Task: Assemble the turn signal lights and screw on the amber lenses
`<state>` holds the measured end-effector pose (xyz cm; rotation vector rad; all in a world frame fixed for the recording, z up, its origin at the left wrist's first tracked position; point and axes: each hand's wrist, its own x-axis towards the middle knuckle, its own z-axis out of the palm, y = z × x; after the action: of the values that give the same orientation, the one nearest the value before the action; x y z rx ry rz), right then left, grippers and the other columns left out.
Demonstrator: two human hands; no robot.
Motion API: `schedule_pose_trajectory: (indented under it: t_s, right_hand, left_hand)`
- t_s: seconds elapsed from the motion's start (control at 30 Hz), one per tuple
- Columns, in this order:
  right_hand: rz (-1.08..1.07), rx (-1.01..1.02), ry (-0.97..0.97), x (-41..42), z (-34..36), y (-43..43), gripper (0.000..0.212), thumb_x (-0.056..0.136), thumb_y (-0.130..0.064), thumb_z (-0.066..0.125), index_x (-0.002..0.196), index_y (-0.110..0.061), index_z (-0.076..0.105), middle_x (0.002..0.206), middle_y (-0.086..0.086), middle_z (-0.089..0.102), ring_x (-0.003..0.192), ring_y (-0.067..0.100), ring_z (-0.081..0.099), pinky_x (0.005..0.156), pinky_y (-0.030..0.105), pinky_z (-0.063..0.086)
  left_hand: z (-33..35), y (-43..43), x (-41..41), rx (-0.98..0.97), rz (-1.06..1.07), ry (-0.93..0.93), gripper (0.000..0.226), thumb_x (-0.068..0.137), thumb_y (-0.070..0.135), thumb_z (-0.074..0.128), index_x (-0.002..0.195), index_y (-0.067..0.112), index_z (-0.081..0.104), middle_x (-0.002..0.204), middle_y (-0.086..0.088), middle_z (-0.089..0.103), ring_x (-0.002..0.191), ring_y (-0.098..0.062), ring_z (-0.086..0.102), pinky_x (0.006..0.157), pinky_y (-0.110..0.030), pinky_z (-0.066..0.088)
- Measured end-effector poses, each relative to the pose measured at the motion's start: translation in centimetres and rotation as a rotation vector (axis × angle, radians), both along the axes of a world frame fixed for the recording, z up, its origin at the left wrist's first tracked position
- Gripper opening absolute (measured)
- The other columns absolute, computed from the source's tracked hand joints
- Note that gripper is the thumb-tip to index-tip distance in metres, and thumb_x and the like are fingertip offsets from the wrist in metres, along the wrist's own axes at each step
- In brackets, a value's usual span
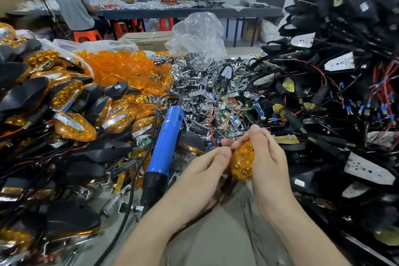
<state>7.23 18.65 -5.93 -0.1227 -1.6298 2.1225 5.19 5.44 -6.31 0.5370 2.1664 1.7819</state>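
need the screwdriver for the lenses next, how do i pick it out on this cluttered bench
Look between the heap of finished amber lights on the left and the person's left hand. The electric screwdriver lies there, black nose toward the person. It is the only large blue tool among amber and chrome parts.

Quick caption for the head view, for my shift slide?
Left hand and right hand hold an amber lens beside a blue screwdriver, between finished lights and wired housings.
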Motion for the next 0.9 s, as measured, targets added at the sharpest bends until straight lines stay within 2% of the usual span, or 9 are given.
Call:
schedule_pose_trajectory:
  t_s: [0.1, 0.17, 0.27, 0.33, 0.43, 0.53, 0.7, 0.83, 0.9]
  right_hand:
    - [-0.071, 0.042, -0.001, -0.2, 0.1, 0.3, 0.035, 0.096, -0.046, 0.051, 0.070, -0.028, 0.063, 0.071, 0.002, 0.070, 0.080, 0.028, 0.075, 0.076, 0.040, 0.061]
    - [-0.136, -0.018, 0.008, -0.2, 0.3, 1.1, 0.035, 0.101, -0.039, 0.048, 0.072, -0.026, 0.063, 0.068, 0.002, 0.068, 0.069, 0.027, 0.072, 0.071, 0.045, 0.061]
    - [-0.260, -0.038, 0.029, -0.2, 0.7, 2.4, 0.033, 0.104, -0.036, 0.048, 0.078, -0.018, 0.060, 0.067, 0.001, 0.067, 0.063, 0.022, 0.069, 0.059, 0.037, 0.059]
    - [-0.304, -0.062, 0.041, -0.3, 0.8, 2.7, 0.032, 0.104, -0.036, 0.048, 0.082, -0.015, 0.058, 0.068, 0.000, 0.066, 0.062, 0.019, 0.068, 0.056, 0.034, 0.058]
    - [-0.331, -0.008, 0.036, -0.4, 0.6, 2.6, 0.033, 0.105, -0.037, 0.046, 0.085, -0.013, 0.057, 0.069, 0.000, 0.066, 0.061, 0.019, 0.068, 0.054, 0.031, 0.056]
    - [-0.341, 0.040, 0.020, -0.4, 0.4, 2.5, 0.035, 0.106, -0.038, 0.045, 0.087, -0.012, 0.058, 0.070, 0.003, 0.068, 0.061, 0.022, 0.069, 0.052, 0.026, 0.053]
    - [-0.320, 0.035, 0.017, -0.5, 0.2, 2.3, 0.037, 0.107, -0.039, 0.044, 0.089, -0.009, 0.058, 0.072, 0.003, 0.069, 0.065, 0.022, 0.070, 0.054, 0.025, 0.054]
    - [-0.292, 0.007, 0.023, -0.5, 0.0, 2.1, 0.044, 0.108, -0.041, 0.042, 0.093, -0.002, 0.057, 0.073, 0.009, 0.069, 0.066, 0.021, 0.069, 0.055, 0.023, 0.053]
    - [-0.271, -0.035, 0.036, -0.5, -0.1, 2.1, 0.046, 0.107, -0.045, 0.041, 0.092, -0.005, 0.059, 0.073, 0.008, 0.068, 0.067, 0.023, 0.070, 0.057, 0.024, 0.054]
  left_hand:
    - [-0.1, -1.5, -0.8, -0.124, 0.142, 0.233, 0.026, 0.099, 0.049, 0.045, 0.103, 0.035, 0.067, 0.094, 0.012, 0.073, 0.087, -0.012, 0.070, 0.081, -0.045, 0.057]
    - [-0.1, -2.1, -1.1, -0.188, 0.263, 0.303, 0.019, 0.100, 0.040, 0.047, 0.095, 0.036, 0.065, 0.084, 0.017, 0.069, 0.069, -0.006, 0.066, 0.070, -0.040, 0.057]
    - [0.3, -2.6, -1.0, -0.379, 0.278, 0.366, 0.020, 0.098, 0.039, 0.044, 0.090, 0.033, 0.062, 0.075, 0.012, 0.067, 0.062, -0.008, 0.062, 0.067, -0.037, 0.054]
    - [0.4, -2.5, -0.7, -0.572, 0.217, 0.444, 0.022, 0.099, 0.042, 0.042, 0.094, 0.031, 0.060, 0.077, 0.009, 0.067, 0.070, -0.011, 0.062, 0.070, -0.039, 0.052]
    - [0.3, -2.3, -0.2, -0.776, 0.144, 0.528, 0.017, 0.101, 0.044, 0.042, 0.101, 0.035, 0.056, 0.093, 0.015, 0.064, 0.086, -0.007, 0.062, 0.076, -0.036, 0.052]
    - [0.0, -2.3, 0.0, -0.837, 0.096, 0.584, 0.016, 0.099, 0.051, 0.040, 0.107, 0.041, 0.051, 0.103, 0.018, 0.056, 0.093, -0.004, 0.060, 0.075, -0.032, 0.052]
    - [-0.7, -1.0, 0.5, -0.977, 0.113, 0.683, 0.034, 0.101, 0.056, 0.033, 0.129, 0.042, 0.044, 0.110, 0.013, 0.047, 0.101, -0.007, 0.060, 0.065, -0.028, 0.046]
    - [-1.2, -0.3, 0.7, -1.001, 0.163, 0.688, 0.026, 0.103, 0.050, 0.032, 0.122, 0.037, 0.045, 0.109, 0.012, 0.046, 0.097, -0.009, 0.061, 0.068, -0.030, 0.050]
    - [-1.3, -0.2, 0.7, -1.002, 0.198, 0.686, 0.023, 0.104, 0.048, 0.032, 0.119, 0.036, 0.045, 0.107, 0.012, 0.046, 0.097, -0.009, 0.060, 0.069, -0.030, 0.050]
